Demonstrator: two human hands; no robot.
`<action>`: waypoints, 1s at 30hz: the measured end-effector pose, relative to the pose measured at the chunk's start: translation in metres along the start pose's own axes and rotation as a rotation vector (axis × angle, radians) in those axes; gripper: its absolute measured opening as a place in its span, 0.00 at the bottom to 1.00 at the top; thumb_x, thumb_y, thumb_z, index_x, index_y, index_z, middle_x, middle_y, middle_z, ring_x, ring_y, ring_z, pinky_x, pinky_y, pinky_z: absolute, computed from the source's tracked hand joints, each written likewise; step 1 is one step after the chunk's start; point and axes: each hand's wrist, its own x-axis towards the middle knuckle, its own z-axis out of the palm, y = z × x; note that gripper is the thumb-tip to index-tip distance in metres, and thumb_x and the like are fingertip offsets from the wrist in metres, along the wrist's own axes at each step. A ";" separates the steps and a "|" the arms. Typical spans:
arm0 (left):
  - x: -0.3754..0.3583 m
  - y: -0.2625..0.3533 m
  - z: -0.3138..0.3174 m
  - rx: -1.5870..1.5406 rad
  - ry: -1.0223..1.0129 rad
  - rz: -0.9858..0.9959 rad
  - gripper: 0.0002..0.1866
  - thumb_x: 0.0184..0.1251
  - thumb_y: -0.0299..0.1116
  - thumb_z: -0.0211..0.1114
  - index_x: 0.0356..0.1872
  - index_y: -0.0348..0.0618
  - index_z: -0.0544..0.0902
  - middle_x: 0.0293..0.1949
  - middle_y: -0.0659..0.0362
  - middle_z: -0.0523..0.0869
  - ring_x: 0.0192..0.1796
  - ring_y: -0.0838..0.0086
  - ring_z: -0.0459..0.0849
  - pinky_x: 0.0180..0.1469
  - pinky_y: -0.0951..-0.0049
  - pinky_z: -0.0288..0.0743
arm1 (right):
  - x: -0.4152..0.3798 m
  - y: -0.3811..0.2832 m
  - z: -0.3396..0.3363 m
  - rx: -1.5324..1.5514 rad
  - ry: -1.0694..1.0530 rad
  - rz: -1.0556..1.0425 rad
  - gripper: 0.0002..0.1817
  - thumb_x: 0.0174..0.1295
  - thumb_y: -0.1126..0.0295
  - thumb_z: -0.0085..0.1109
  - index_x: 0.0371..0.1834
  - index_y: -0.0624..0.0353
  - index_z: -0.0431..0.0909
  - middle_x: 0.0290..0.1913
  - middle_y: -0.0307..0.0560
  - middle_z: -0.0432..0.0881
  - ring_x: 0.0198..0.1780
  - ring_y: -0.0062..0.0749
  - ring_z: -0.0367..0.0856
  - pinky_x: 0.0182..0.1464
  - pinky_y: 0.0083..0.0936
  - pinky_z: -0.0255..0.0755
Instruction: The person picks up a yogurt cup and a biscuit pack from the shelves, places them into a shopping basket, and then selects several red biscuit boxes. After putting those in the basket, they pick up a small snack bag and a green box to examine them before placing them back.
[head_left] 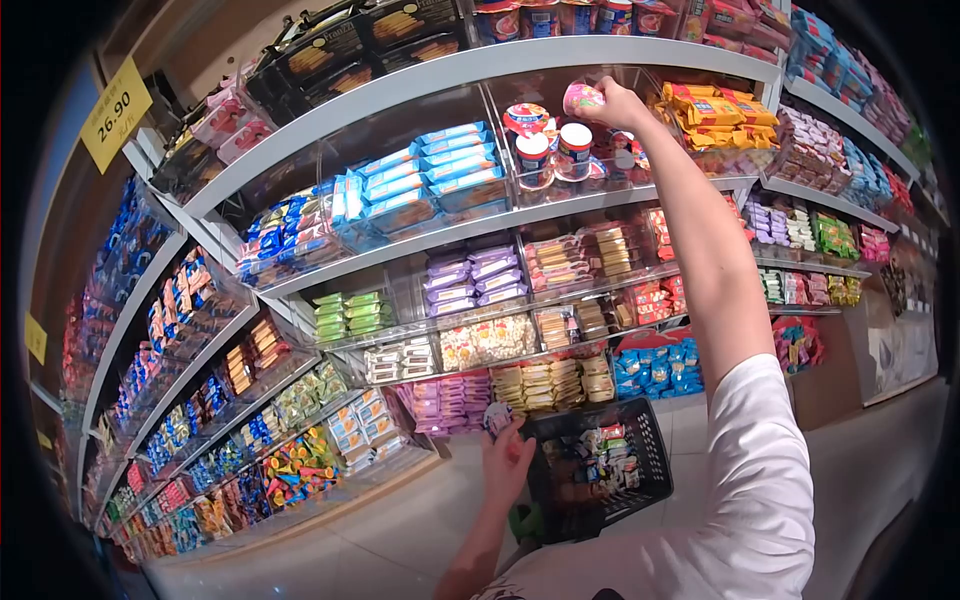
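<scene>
My right hand (pixel 612 103) is raised to the second shelf from the top and grips a small pink snack cup (pixel 582 99). Just below it stand similar round cups with red and white lids (pixel 552 143) in a clear shelf bin. My left hand (pixel 507 462) is low, fingers closed on the rim of a black shopping basket (pixel 652 472) that holds several small packets. A white sleeve covers my right shoulder.
Curved white shelves (pixel 430 232) are packed with biscuit and sweet packs: blue boxes (pixel 430 175), purple packs (pixel 470 275), orange packs (pixel 720 112). A yellow price tag reading 26.90 (pixel 116 112) hangs at upper left. Pale floor tiles (pixel 380 540) lie below.
</scene>
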 end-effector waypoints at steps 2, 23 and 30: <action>-0.001 0.002 -0.001 -0.052 0.019 -0.088 0.18 0.63 0.30 0.68 0.54 0.43 0.79 0.36 0.57 0.72 0.31 0.71 0.74 0.36 0.74 0.71 | -0.009 -0.007 -0.015 -0.119 -0.039 -0.022 0.39 0.40 0.46 0.73 0.54 0.58 0.75 0.50 0.57 0.83 0.54 0.47 0.81 0.56 0.37 0.73; -0.004 0.005 0.010 -0.042 -0.037 -0.021 0.17 0.67 0.23 0.61 0.56 0.39 0.74 0.34 0.64 0.71 0.27 0.84 0.73 0.26 0.83 0.69 | -0.054 -0.032 -0.047 -0.503 -0.299 -0.190 0.39 0.42 0.58 0.76 0.60 0.53 0.71 0.60 0.53 0.77 0.62 0.47 0.74 0.63 0.41 0.67; -0.007 0.003 0.014 -0.070 -0.015 -0.114 0.17 0.63 0.31 0.67 0.54 0.46 0.80 0.39 0.55 0.68 0.28 0.75 0.74 0.32 0.77 0.72 | -0.052 -0.053 -0.024 -0.162 -0.431 -0.256 0.38 0.48 0.54 0.69 0.61 0.63 0.69 0.53 0.62 0.79 0.56 0.53 0.78 0.57 0.39 0.71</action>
